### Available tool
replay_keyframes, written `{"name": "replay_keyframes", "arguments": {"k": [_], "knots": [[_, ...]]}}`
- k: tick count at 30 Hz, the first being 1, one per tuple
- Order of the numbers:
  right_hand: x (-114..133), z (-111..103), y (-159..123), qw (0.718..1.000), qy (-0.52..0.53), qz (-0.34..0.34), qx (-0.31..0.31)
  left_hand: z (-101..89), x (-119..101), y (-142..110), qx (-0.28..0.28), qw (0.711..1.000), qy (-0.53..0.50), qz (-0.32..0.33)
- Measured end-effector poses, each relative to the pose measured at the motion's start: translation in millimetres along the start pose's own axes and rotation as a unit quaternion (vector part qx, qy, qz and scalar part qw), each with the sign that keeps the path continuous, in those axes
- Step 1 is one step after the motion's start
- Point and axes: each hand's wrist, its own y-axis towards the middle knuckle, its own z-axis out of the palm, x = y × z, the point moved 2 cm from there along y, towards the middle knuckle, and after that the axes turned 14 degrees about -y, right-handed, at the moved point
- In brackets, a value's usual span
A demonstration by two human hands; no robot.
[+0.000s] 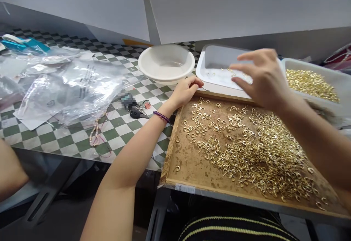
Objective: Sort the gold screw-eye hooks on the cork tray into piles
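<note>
My left hand [185,90] rests curled at the far left corner of a wooden tray [189,166], fingers closed; what it holds is hidden. A purple bead bracelet [161,116] circles that wrist. My right hand [261,76] hovers with fingers spread over a white rectangular tub [216,59] that holds a few small gold pieces. Several gold hooks [255,149] lie scattered across the tray, densest toward the right.
A white round bowl [166,62] stands behind my left hand. A second white bin of gold hooks [311,82] sits at far right. Crumpled plastic bags [65,85], keys [135,107] and a bead string [95,131] lie on the checkered cloth. Another person's arm [9,173] shows at the left edge.
</note>
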Motion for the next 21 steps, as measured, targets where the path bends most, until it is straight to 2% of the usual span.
{"name": "replay_keyframes", "arguments": {"k": [4,7,17,21], "knots": [[49.2,36.1,3.4,0.99,0.0,-0.135,0.05,0.3,0.4,0.2,0.01,1.0,0.003,0.01],[68.7,53.5,7.0,0.983,-0.042,-0.168,0.059,1.0,0.0,0.6,0.014,1.0,0.013,0.006],[73.1,60.6,0.4,0.987,-0.058,-0.145,0.039,2.6,-0.3,0.3,0.019,1.0,0.009,0.003],[76.3,66.0,-4.2,0.981,-0.087,-0.169,0.04,2.6,-0.2,0.2,0.028,0.999,0.02,0.01]]}}
